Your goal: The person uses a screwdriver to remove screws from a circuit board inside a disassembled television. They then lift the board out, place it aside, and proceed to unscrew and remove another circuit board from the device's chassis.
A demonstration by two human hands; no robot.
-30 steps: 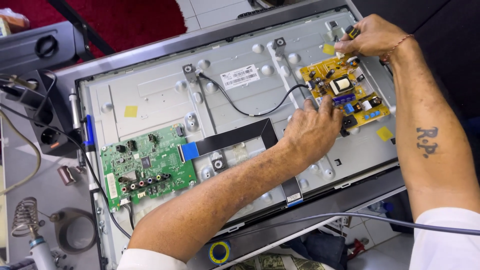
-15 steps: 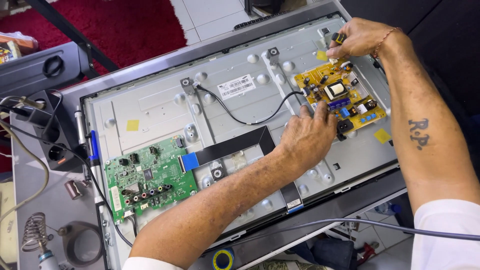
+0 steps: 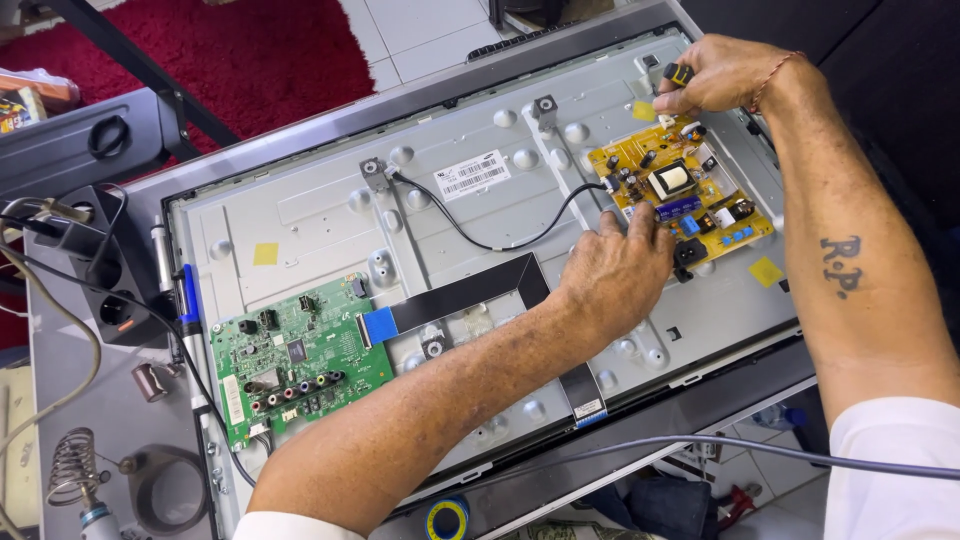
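Fingers of the left hand (image 3: 618, 272) spread flat at the yellow power board's (image 3: 680, 195) near edge, right hand (image 3: 722, 73) pinching a small black part (image 3: 680, 74) at its far corner, bare metal panel (image 3: 330, 215) leftward.

Left hand (image 3: 620, 275) hides yellow board's (image 3: 690, 195) near edge; right hand (image 3: 722, 72) covers tool tip; soldering stand (image 3: 75, 480) cut off.

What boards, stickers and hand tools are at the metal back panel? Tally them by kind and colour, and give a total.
Green circuit board: 1
Yellow circuit board: 1
Yellow stickers: 3
Black and yellow tool in the right hand: 1
Total: 6
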